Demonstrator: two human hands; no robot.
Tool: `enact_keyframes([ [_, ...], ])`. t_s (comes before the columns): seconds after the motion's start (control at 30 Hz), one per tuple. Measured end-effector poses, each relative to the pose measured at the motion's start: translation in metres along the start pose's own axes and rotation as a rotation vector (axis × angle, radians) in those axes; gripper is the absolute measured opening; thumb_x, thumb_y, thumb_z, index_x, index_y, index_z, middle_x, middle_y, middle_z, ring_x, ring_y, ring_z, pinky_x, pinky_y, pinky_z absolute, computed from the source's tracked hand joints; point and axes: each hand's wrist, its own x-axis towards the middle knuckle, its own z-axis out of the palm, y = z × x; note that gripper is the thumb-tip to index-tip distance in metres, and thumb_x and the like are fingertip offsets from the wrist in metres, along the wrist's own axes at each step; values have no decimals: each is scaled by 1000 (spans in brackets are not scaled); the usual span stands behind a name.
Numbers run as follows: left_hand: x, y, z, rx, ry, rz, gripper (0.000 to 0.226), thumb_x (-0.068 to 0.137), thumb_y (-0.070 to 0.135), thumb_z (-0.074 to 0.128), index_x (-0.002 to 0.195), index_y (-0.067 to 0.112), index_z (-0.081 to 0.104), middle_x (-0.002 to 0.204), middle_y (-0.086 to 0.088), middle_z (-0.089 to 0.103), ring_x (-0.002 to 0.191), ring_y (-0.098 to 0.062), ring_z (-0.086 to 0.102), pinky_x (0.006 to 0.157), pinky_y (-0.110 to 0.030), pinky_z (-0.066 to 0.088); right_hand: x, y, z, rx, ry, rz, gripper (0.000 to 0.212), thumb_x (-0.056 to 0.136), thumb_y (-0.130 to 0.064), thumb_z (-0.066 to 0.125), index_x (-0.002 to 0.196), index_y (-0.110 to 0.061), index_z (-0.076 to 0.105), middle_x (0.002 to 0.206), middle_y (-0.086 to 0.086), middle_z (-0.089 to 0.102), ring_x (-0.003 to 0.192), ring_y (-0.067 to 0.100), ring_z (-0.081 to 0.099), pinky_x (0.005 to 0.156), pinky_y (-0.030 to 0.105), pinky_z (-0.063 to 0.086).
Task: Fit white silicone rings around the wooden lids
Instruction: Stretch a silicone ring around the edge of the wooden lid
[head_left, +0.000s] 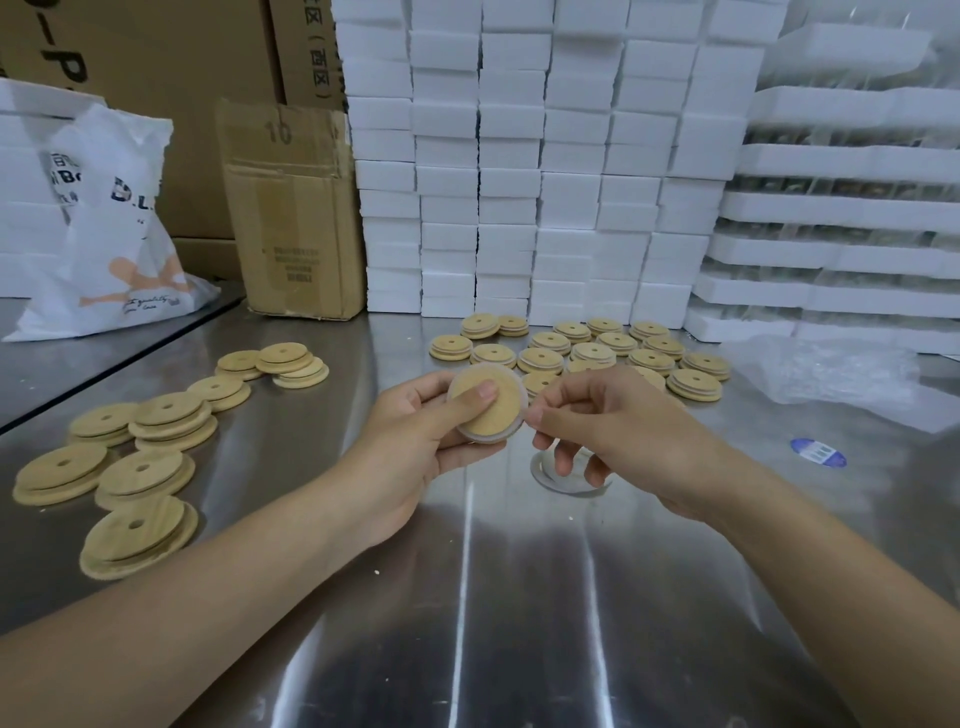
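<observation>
Wooden lid (483, 413) sits gripped in our left hand (415, 434) above the steel table (519, 597). Our right hand (613, 421) pinches the white silicone ring (491, 440) at its rim; seating it all round seems next.

Layout referred to the held lid (485, 410), gripped above the worktop (467, 597) in the left hand (415, 431). The right hand (608, 421), at its right edge, pinches the silicone ring (521, 410) on its rim.

- Left of the held lid: loose lids (140, 467) in low piles on the worktop.
- Behind it, to the right: a second cluster of lids (587, 353).
- Just right, under the right hand: spare rings (545, 475) lying flat.
- Further right: a sticker (818, 451) and plastic film (831, 374).
- Behind-left: a cardboard box (296, 218), with a bag (104, 234) further left.
- Directly behind: stacked foam blocks (519, 171).
</observation>
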Motion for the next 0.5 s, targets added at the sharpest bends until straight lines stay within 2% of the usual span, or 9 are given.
enact_keyframes([
  [0.17, 2, 1, -4, 9, -30, -6, 45, 87, 31, 79, 126, 9, 74, 121, -15, 79, 105, -22, 78, 83, -31, 63, 0, -1, 5, -28, 27, -1, 14, 99, -23, 71, 90, -13, 76, 77, -1, 75, 60, 11, 64, 47, 24, 46],
  [0.3, 5, 0, -8, 186, -23, 33, 49, 82, 34, 90, 123, 15, 72, 116, -7, 81, 100, -14, 74, 79, -29, 57, 0, -4, 5, -105, 138, -66, 12, 97, -19, 72, 86, -15, 74, 77, 3, 74, 60, 13, 65, 49, 33, 47],
  [0.43, 6, -2, -7, 323, 19, 193, 46, 73, 21, 97, 111, 10, 72, 106, -8, 82, 91, -18, 76, 79, -35, 61, -1, -7, 9, -110, 193, -156, 8, 95, -13, 73, 90, -20, 74, 86, 4, 74, 79, 18, 74, 62, 40, 59],
  [0.5, 7, -2, -7, 338, 30, 267, 44, 70, 17, 99, 104, 12, 72, 104, -6, 82, 91, -20, 78, 81, -34, 63, -2, -7, 10, -186, 225, -239, 10, 90, -10, 77, 92, -19, 75, 88, -3, 75, 85, 14, 71, 72, 30, 59],
])
